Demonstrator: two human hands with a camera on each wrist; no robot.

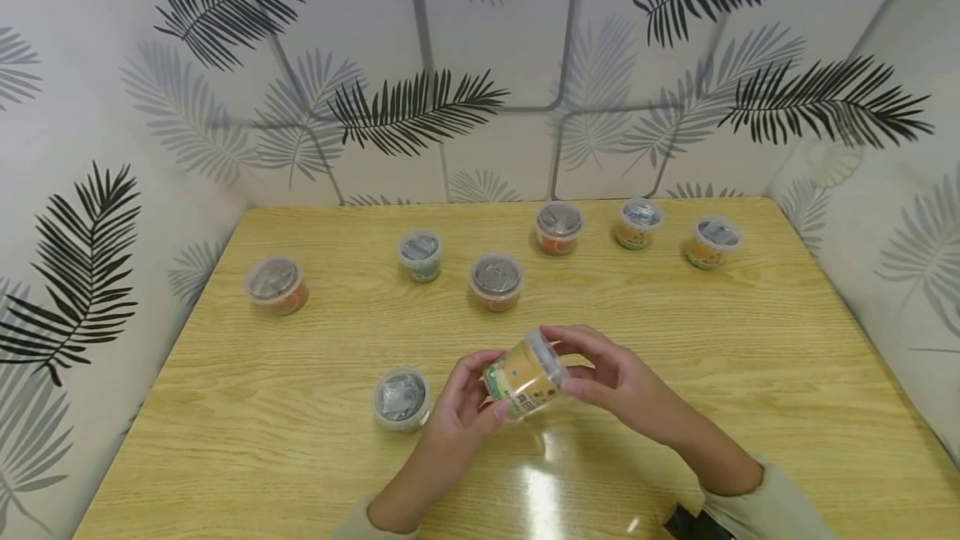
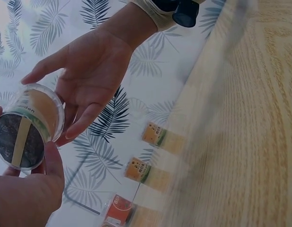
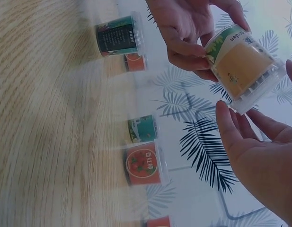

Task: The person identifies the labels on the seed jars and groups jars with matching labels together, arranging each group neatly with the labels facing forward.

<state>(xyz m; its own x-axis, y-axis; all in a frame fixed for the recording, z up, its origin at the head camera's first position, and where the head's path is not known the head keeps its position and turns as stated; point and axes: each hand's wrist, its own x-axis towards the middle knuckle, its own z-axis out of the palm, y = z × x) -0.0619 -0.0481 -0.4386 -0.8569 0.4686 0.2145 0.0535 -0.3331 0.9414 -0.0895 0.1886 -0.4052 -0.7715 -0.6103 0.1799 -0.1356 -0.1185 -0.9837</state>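
Observation:
A clear plastic cup [image 1: 525, 377] with a yellow-orange label and a clear lid is held tilted above the table. My left hand [image 1: 461, 411] grips its lower body, thumb on the near side. The right hand [image 1: 626, 386] pinches the lid [image 1: 546, 357] at the rim between thumb and fingers. Through the cup's base [image 2: 22, 142], the left wrist view shows dark contents and a pale strip. In the right wrist view the label [image 3: 243, 66] faces the camera, and the right fingertips [image 3: 222, 111] touch the lid's edge. A green-labelled cup [image 1: 401, 398] stands beside my left hand.
Orange-red cups [image 1: 277, 283] stand at the left, middle [image 1: 497, 280] and back [image 1: 559, 227]. A small green cup [image 1: 420, 255] is back left of centre. Two yellow-orange cups [image 1: 638, 223] [image 1: 712, 242] stand back right. Patterned walls border the wooden table [image 1: 750, 340].

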